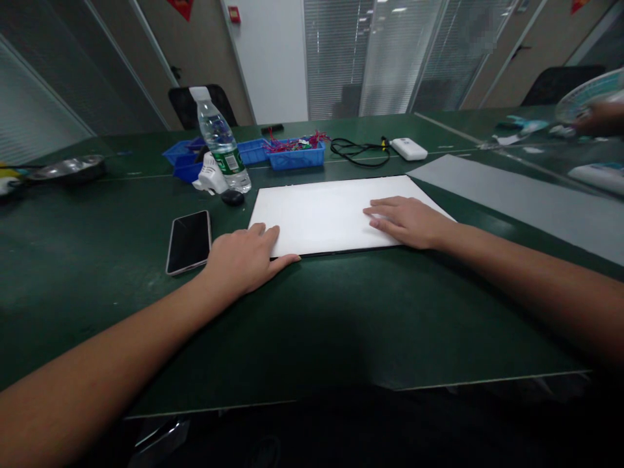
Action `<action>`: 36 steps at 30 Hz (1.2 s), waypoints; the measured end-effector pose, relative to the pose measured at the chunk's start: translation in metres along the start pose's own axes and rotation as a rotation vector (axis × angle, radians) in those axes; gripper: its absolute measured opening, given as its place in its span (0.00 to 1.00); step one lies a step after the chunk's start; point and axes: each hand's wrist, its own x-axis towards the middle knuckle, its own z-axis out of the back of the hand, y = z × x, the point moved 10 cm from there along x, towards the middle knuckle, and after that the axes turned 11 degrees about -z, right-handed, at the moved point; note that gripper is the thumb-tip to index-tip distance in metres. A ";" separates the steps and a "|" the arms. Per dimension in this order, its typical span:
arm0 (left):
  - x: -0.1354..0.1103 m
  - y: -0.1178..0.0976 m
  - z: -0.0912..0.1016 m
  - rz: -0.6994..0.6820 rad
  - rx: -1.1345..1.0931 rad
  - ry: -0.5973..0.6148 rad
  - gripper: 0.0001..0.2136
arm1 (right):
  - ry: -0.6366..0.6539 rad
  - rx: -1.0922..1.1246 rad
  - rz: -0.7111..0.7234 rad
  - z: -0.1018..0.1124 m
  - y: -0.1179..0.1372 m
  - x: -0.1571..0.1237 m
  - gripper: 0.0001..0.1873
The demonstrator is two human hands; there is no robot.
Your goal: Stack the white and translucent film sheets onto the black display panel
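Observation:
A flat white board [316, 211] with a thin dark edge lies on the green table [302, 325] in front of me. My left hand [244, 257] rests at its near left corner, fingers apart, the thumb along the front edge. Over the right part of the board my right hand [407, 221] lies flat with the fingers stretched out to the left. Neither hand grips anything. Just left of my left hand is a phone [189, 242], its dark screen facing up.
Behind the board stand a water bottle [221, 143], a black mouse [233, 197], a blue tray [296, 156] of red wires, a black cable [358, 153] and a white box [408, 149]. A grey sheet [517, 198] lies right. Another person's hand [602, 117] shows at far right.

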 end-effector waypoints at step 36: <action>0.002 -0.001 -0.001 -0.008 0.025 -0.007 0.39 | -0.184 -0.170 -0.388 0.037 -0.099 0.005 0.31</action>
